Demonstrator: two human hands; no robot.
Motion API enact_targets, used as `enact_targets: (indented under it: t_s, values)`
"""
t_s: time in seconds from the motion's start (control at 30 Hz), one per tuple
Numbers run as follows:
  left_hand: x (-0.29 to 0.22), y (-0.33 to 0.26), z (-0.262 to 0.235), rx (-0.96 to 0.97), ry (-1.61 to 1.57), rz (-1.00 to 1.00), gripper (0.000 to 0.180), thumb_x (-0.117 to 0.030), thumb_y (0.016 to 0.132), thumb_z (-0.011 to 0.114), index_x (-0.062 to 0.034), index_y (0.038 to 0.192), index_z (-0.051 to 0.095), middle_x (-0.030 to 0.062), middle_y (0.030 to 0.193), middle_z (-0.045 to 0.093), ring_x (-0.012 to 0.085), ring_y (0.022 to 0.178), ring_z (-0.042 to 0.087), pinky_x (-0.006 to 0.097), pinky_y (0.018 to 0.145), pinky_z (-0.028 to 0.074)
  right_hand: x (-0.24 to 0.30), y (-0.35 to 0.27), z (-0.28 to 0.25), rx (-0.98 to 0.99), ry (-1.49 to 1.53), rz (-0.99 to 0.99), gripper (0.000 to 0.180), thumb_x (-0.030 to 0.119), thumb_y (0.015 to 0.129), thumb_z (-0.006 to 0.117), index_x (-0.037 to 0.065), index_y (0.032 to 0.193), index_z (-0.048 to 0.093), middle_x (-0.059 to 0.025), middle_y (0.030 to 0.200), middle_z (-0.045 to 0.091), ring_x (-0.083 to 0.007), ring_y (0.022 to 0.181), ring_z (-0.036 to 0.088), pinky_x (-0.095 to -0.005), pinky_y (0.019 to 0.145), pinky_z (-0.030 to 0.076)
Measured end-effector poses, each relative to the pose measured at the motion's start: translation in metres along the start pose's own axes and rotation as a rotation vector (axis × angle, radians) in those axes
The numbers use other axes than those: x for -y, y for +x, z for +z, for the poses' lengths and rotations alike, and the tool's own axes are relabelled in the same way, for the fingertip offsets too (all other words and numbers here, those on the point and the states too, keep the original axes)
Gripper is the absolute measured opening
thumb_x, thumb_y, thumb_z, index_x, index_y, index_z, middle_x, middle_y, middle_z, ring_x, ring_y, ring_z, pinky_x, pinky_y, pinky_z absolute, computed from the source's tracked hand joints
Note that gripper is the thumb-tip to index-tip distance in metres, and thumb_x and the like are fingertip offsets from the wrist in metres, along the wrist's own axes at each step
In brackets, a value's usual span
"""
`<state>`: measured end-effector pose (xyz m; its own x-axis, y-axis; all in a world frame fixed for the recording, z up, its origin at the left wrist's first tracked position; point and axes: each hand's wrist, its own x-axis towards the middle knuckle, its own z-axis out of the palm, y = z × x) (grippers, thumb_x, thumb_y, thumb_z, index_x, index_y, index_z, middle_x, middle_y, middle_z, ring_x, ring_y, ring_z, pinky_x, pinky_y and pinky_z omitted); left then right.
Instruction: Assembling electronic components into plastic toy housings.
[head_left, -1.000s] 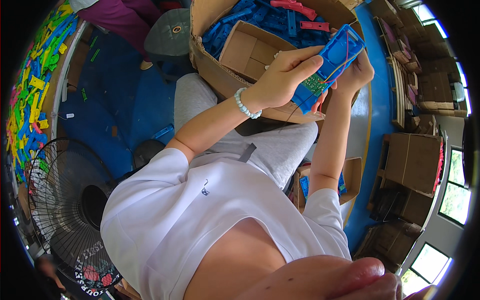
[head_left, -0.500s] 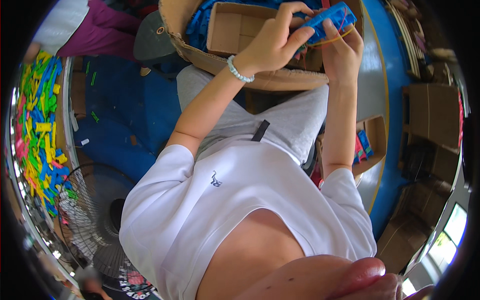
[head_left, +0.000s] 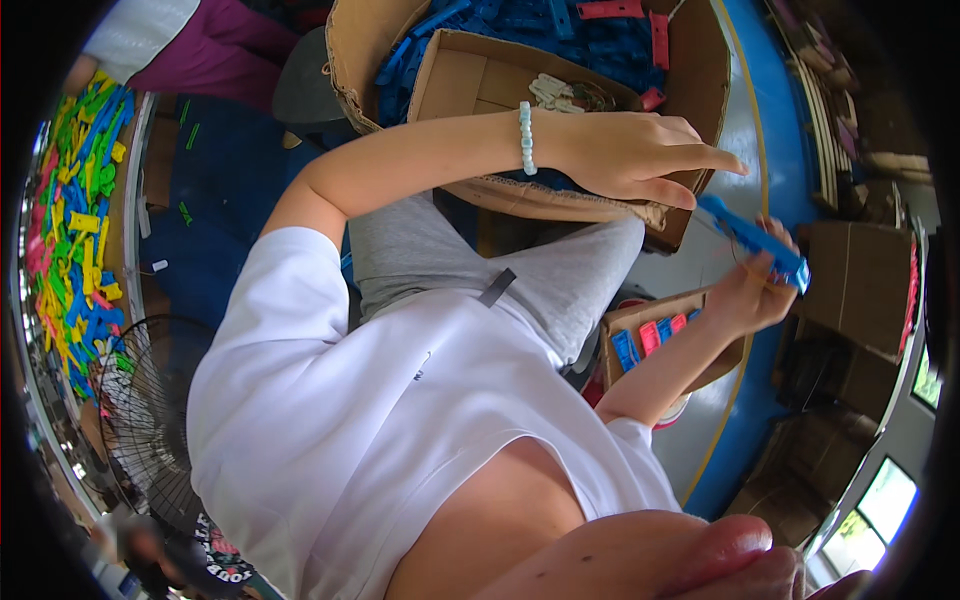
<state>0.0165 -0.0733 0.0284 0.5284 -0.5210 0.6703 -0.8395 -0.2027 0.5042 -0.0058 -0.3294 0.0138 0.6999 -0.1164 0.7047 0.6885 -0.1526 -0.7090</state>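
Observation:
My right hand (head_left: 752, 290) is off to the right, beyond the carton's edge, closed around a blue plastic part (head_left: 757, 246). Thin wires, one yellowish, hang off this part. Its far end lies near the fingertips of my left hand (head_left: 640, 158), which wears a beaded bracelet and holds nothing. The left index finger is stretched out and the thumb is spread below it, apart from the part. Below the left hand stands a big cardboard carton (head_left: 540, 198) of blue and pink parts, with a smaller box (head_left: 438, 85) inside holding white pieces and wires.
A small carton (head_left: 607, 350) with blue and pink parts sits beside my right thigh. On the left are a table heaped with coloured plastic pieces (head_left: 85, 210) and a fan (head_left: 150, 420). Another person (head_left: 215, 60) is at the upper left. Cardboard boxes (head_left: 850, 285) line the right.
Both hands were together over the big carton on the blue part. The right hand has carried it right and nearer me; the left hand has let go and moved right, uncovering the white pieces.

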Motion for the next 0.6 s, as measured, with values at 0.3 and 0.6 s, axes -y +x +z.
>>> enact_targets:
  t_s: [0.3, 0.6]
  values:
    - [0.294, -0.056, -0.063, 0.135, 0.317, -0.967, 0.023, -0.019, 0.090, 0.061, -0.0085, 0.108, 0.071, 0.0133, 0.084, 0.071, 0.0197, 0.077, 0.070, 0.035, 0.069, 0.056, -0.097, -0.112, -0.253, 0.753, -1.150, 0.820, 0.032, 0.004, 0.077, 0.072, 0.001, 0.108, 0.068, -0.0199, 0.089, 0.070, -0.0379, 0.084, 0.068, -0.0449, 0.075, 0.051]
    - [0.511, -0.107, -0.050, 0.202, 0.806, -1.365, 0.051, -0.045, 0.092, 0.053, -0.0281, 0.139, 0.052, 0.0240, 0.143, 0.048, 0.0462, 0.131, 0.046, 0.054, 0.108, 0.039, -0.164, -0.127, -0.245, 0.977, -1.122, 0.737, 0.036, 0.009, 0.080, 0.071, -0.002, 0.114, 0.067, -0.0218, 0.110, 0.066, -0.0390, 0.106, 0.061, -0.0462, 0.092, 0.049]
